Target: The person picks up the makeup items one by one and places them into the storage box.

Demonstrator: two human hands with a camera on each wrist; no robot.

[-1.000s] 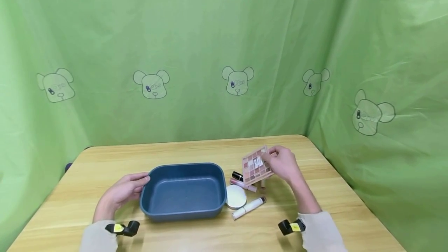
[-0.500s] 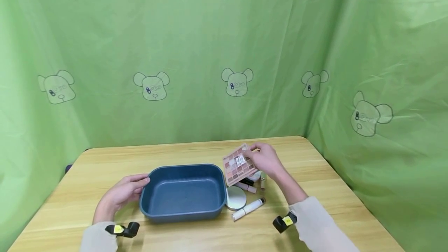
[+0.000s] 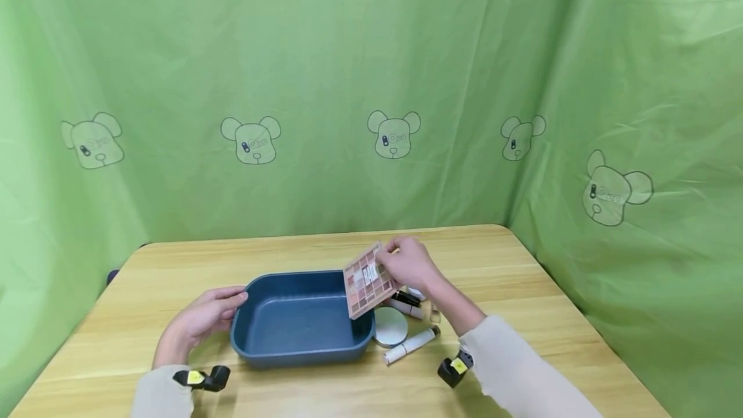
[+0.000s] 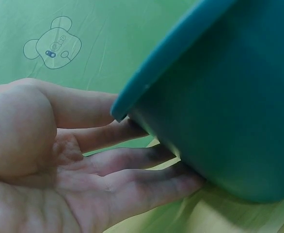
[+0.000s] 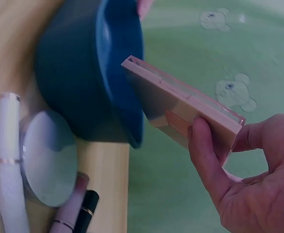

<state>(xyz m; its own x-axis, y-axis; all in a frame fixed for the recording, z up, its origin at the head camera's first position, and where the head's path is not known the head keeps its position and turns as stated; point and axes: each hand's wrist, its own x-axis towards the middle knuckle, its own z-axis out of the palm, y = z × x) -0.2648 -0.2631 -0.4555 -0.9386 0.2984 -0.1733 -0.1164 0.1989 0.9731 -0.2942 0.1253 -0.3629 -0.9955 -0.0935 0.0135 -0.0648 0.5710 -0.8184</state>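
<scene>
A dark blue rectangular basin (image 3: pixel 302 328) with rounded corners stands on the table. My left hand (image 3: pixel 203 318) holds it at the left rim, thumb at the lip; in the left wrist view the other fingers reach against the basin's outer wall (image 4: pixel 219 131). My right hand (image 3: pixel 409 266) pinches a pink eyeshadow palette (image 3: pixel 362 286) by its upper right edge. Tilted, the palette hangs over the basin's right rim, its lower left corner inside the opening. In the right wrist view the palette's underside (image 5: pixel 161 107) shows, with the thumb of my right hand (image 5: pixel 258 179) against it.
Right of the basin lie a round silver compact (image 3: pixel 391 328), a white tube (image 3: pixel 412 345), a pink tube (image 3: pixel 405 308) and a black-capped tube (image 3: pixel 408 298). A small item (image 3: pixel 435 313) lies near my right forearm. Green curtains (image 3: pixel 325 199) hang behind the wooden table (image 3: pixel 215 253).
My right hand has carried the eyeshadow palette leftward, from above the loose cosmetics to over the basin's right side. My left hand and the basin have stayed in place.
</scene>
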